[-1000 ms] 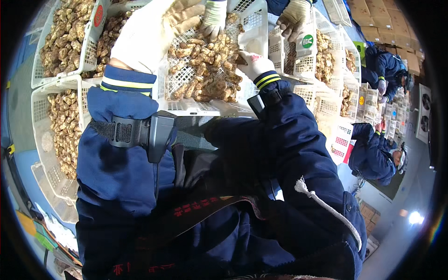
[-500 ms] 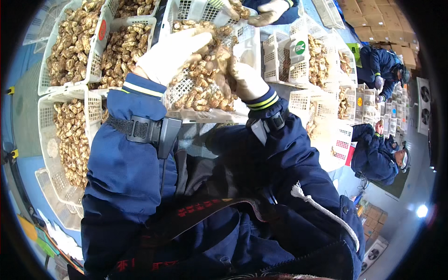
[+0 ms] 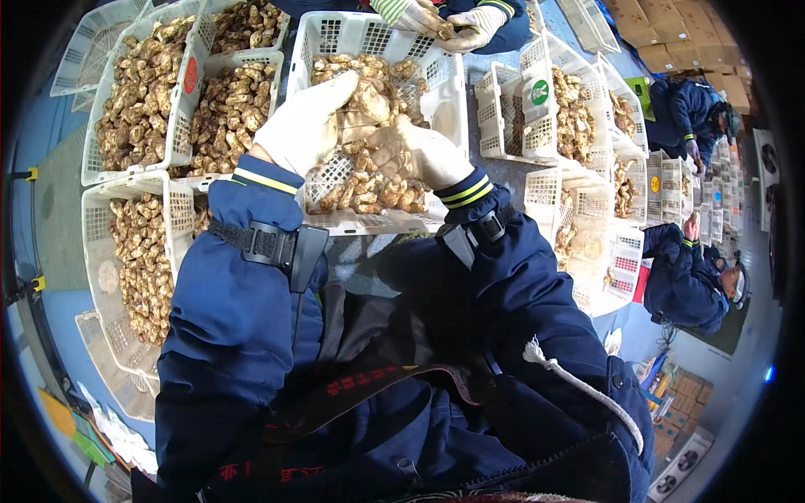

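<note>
Left hand: the white-gloved left hand (image 3: 303, 126) sits just above the middle of the frame, fingers curled round a pale, knobbly brown oyster shell (image 3: 366, 101), gripping it from the left.
Right hand: the white-gloved right hand (image 3: 419, 155) is just to the right of it, fingers bent in on the lower right of the same shell, so both hands grip it together.
Shell held: lifted above the heap, over the centre of the basket, touching both gloves.
Basket below: a white perforated plastic basket (image 3: 449, 101) in the upper middle of the frame, part filled with rough brown oysters (image 3: 369, 189); its near rim lies just beyond the wrists.
Sleeves: dark blue padded jacket sleeves with yellow-striped cuffs; a black strapped device (image 3: 281, 247) is on the left forearm and another (image 3: 470, 235) on the right.
Upper left: three more white baskets (image 3: 180, 134) heaped with oysters, side by side and touching.
Right side: a stack of white baskets (image 3: 537, 126) with round coloured tags, some holding oysters.
Top edge: another person's gloved hands (image 3: 444, 21) over the far rim of the middle basket.
Far right: two people in dark blue jackets (image 3: 683, 277), crouched near the basket stacks.
Lower right: brown cardboard boxes (image 3: 683, 394) on the floor.
</note>
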Demonstrator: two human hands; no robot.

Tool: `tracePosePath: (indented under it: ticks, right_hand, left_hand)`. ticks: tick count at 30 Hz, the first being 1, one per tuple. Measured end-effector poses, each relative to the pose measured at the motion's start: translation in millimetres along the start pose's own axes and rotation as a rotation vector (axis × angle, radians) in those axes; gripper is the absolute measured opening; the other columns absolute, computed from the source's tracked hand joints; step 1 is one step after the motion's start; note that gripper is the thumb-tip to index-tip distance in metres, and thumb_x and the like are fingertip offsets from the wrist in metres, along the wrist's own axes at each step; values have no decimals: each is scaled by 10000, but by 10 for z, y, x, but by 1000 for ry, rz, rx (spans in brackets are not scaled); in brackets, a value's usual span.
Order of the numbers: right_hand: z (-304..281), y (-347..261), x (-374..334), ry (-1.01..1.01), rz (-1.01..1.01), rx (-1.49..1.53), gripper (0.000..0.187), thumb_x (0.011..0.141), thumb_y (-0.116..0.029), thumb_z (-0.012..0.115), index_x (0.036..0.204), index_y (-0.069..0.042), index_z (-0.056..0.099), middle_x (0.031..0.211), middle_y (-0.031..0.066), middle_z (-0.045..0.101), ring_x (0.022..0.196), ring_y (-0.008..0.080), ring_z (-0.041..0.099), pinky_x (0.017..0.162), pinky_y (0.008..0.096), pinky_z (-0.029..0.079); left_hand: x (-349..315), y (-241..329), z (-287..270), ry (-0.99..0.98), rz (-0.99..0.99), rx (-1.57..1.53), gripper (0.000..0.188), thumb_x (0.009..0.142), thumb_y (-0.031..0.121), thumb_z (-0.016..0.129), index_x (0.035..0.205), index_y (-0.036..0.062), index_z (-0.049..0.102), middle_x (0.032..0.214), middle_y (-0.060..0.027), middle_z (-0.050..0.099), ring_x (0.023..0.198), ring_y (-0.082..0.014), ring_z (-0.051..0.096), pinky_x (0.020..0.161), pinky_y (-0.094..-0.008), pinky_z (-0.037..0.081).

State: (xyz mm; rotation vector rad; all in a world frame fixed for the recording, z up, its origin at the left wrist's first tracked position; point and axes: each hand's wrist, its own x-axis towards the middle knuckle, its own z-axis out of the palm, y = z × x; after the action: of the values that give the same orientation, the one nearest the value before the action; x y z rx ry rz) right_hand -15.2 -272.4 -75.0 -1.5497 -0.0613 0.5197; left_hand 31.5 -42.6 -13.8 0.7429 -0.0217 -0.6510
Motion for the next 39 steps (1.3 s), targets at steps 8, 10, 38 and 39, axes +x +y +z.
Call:
tracePosePath:
  ticks: [8, 10, 38, 39]
  right_hand:
    - [-177, 546, 83, -220, 354, -1421, 416, 854, -346, 572, 1185, -96, 600, 1060, 202, 666, 977, 359, 640, 847, 439, 507]
    - [-183, 551, 80, -212, 402, -1398, 392, 834, -279, 563, 1145, -45, 612, 1053, 206, 671, 1012, 352, 636, 887, 426, 502]
    - [355, -484, -488, 139, -165, -127, 329, 997, -256, 404, 963, -8, 617, 751, 68, 641, 584, 115, 558, 535, 247, 442]
    - [357, -436, -501, 140, -180, -51, 330, 998, -255, 407, 995, -4, 621, 775, 62, 653, 588, 111, 560, 532, 233, 441]
  left_hand:
    - [-161, 471, -721, 256, 327, 803, 315, 982, 219, 530, 1175, -23, 585, 1106, -134, 642, 1016, -191, 627, 868, -294, 516]
    - [-331, 673, -913, 524, 446, 1177, 386, 962, 270, 538, 1233, -3, 570, 1174, -151, 621, 1106, -206, 587, 933, -308, 464]
    - [-236, 161, 213, -441, 107, 911, 707, 829, 245, 668, 1414, -29, 381, 1345, -143, 504, 1262, -201, 458, 1079, -320, 344]
    - [-208, 81, 258, -468, 142, 866, 688, 817, 203, 677, 1402, -27, 398, 1293, -120, 539, 1209, -180, 498, 1050, -312, 378]
